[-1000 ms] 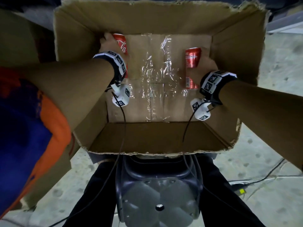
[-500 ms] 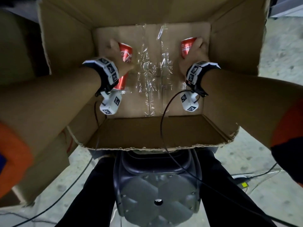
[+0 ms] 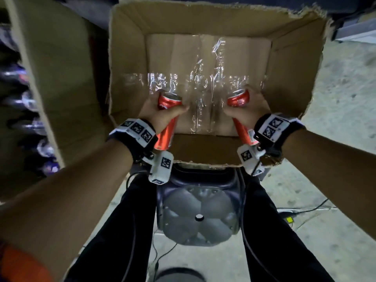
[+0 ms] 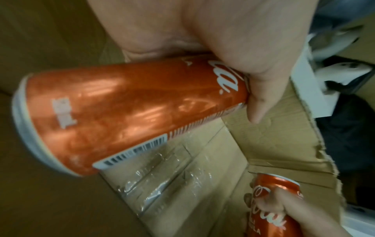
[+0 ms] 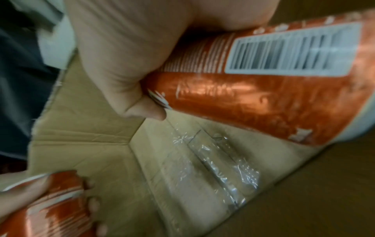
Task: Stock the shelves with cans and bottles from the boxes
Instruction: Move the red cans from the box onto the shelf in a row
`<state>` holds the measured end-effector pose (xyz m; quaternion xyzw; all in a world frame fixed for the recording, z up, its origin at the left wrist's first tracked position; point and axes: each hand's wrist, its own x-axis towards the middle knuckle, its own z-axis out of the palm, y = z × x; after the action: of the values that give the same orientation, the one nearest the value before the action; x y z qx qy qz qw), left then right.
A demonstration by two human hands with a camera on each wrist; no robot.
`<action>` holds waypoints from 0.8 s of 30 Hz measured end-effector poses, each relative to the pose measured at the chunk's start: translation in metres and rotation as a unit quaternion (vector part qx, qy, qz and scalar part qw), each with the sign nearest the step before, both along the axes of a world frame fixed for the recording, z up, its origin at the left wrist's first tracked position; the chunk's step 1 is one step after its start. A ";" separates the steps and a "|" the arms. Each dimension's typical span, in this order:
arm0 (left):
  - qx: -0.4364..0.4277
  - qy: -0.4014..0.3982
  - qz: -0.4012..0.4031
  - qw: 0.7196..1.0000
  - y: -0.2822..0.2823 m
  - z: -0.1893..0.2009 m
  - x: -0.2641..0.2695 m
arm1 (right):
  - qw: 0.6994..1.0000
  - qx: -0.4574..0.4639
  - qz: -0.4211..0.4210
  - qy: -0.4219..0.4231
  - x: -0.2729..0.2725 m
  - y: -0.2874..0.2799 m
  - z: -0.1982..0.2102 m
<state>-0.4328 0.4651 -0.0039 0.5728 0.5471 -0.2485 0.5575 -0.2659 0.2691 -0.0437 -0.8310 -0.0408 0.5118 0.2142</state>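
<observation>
My left hand [image 3: 162, 113] grips a slim red cola can [image 3: 167, 117] around its middle, tilted with its top away from me. The same left can [image 4: 129, 110] fills the left wrist view, barcode side down. My right hand [image 3: 247, 112] holds a second red cola can [image 3: 240, 110] the same way; the right wrist view shows this right can [image 5: 263, 89] with its barcode up. Both cans hang above the near part of an open cardboard box [image 3: 126, 58]. Only taped cardboard shows on the box floor [image 3: 203, 82].
A dark plastic stool [image 3: 198, 212] stands under the box between my black-trousered legs. A second cardboard box [image 3: 61, 78] stands to the left, with blurred dark bottles [image 3: 34, 123] at the far left. Cables [image 3: 305, 210] lie on the concrete floor at right.
Both hands have closed on the cans, lifted them off the box floor and drawn them back toward the near wall. The camera has pulled back too.
</observation>
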 end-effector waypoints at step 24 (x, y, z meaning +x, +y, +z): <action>0.042 -0.220 0.037 0.974 -0.024 0.385 -0.046 | 0.971 0.235 -0.014 0.036 -0.055 0.021 0.410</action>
<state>-0.4789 0.4415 0.3810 0.6155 0.4425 -0.0722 0.6482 -0.3210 0.2905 0.3667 -0.7392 -0.1402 0.5140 0.4120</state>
